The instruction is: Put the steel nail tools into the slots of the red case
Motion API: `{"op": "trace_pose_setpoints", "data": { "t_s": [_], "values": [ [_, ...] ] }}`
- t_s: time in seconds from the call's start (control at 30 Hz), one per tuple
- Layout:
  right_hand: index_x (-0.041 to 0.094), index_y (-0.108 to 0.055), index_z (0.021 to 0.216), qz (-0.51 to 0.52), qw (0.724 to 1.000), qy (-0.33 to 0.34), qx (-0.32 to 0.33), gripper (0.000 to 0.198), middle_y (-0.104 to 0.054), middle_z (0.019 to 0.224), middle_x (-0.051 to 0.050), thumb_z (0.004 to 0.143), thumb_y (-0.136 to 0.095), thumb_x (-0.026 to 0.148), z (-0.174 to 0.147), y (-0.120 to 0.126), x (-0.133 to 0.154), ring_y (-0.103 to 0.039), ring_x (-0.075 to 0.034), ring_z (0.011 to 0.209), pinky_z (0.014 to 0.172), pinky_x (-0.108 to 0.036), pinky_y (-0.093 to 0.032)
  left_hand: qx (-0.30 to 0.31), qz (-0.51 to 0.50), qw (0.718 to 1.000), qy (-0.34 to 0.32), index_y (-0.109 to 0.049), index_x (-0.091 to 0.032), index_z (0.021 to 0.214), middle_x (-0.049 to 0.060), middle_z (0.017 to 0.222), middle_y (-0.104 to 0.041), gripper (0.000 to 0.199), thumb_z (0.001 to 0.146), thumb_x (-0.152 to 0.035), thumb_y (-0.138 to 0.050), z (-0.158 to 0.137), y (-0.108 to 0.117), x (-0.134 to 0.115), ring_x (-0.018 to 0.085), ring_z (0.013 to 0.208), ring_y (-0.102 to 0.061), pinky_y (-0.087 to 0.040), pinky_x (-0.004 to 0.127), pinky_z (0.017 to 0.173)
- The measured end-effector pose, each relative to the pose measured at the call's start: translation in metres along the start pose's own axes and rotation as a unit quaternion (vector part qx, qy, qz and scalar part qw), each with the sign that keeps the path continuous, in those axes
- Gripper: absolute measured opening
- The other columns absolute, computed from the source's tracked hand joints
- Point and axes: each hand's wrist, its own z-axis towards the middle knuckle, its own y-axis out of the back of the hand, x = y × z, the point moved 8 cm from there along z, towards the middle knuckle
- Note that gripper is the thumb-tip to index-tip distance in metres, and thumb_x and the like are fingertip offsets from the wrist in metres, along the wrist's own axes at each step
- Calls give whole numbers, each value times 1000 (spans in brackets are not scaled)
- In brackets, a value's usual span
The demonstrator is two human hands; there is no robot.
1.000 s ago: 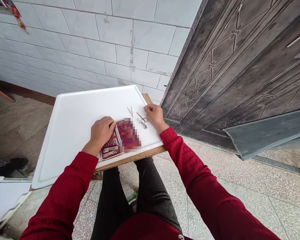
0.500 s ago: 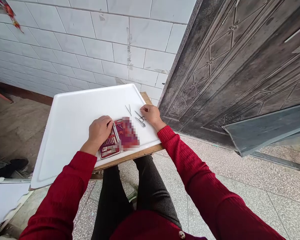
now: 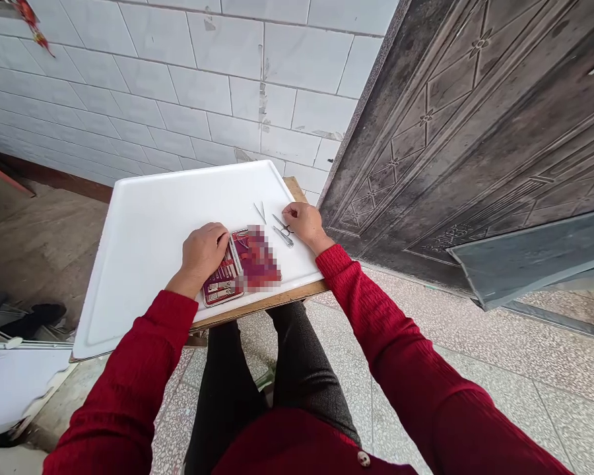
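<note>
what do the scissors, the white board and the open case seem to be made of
Scissors: metal, probably steel, from the thin grey blades.
White board: matte, likely plastic foam, judging by its grainy left edge; hard plastic is possible.
Open case: pale, metal-looking rim; inside dark red, perhaps imitation leather, too small to tell.

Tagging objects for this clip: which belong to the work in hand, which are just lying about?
In the work:
- open case, at the left hand
- scissors, by the right hand
- clipper
- tweezers
- white board underneath

Just around:
- red hanging ornament
- grey sheet
- dark door
</note>
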Motion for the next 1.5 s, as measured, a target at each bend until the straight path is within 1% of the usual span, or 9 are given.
{"op": "trace_pose_setpoints", "data": {
  "t_s": [0.33, 0.47, 0.63, 0.87, 1.37, 1.5],
  "values": [
    [17, -73, 79, 10, 1000, -6, 8, 17, -72, 75, -1, 83, -58, 11, 0, -2, -3, -63, -16, 72, 68, -26, -40, 6, 5, 1000, 8, -68, -23, 90, 4, 108, -77, 25, 103, -28, -46, 0, -1, 0, 24, 99, -69, -51, 36, 80],
    [17, -73, 80, 20, 1000, -9, 11, 18, -73, 76, -1, 83, -57, 11, 1, -3, -4, -64, -17, 74, 69, -26, -41, 3, -3, 1000, 4, -68, -22, 90, 4, 105, -76, 25, 102, -27, -47, 0, 0, -1, 24, 98, -70, -51, 35, 81],
    [17, -74, 79, 16, 1000, -10, 6, 18, -73, 75, -1, 81, -56, 13, 1, -3, -5, -63, -17, 73, 68, -27, -41, 3, 2, 1000, 2, -68, -22, 90, 5, 107, -77, 25, 102, -28, -47, -1, -1, 0, 24, 100, -70, -51, 36, 84],
    [17, -74, 79, 9, 1000, -6, -2, 18, -72, 74, -1, 80, -56, 14, -1, 0, -3, -61, -16, 70, 67, -27, -40, 15, 10, 1000, 8, -68, -22, 90, 5, 110, -77, 26, 103, -29, -46, 0, -3, 0, 25, 101, -69, -50, 36, 83],
    [16, -76, 84, 14, 999, -30, 16, 18, -72, 74, -1, 81, -58, 15, -2, 0, -2, -61, -17, 71, 69, -28, -41, 8, 3, 1000, 8, -69, -23, 89, 5, 105, -76, 27, 103, -28, -46, -1, -1, -1, 24, 97, -68, -51, 36, 81],
    [16, -76, 85, 13, 999, -24, 17, 18, -74, 78, -2, 84, -58, 15, -4, 0, 3, -63, -17, 74, 69, -28, -41, 3, 1, 1000, 5, -69, -23, 88, 5, 103, -76, 28, 102, -27, -45, -1, -1, 0, 24, 95, -68, -51, 36, 80]
  ]
}}
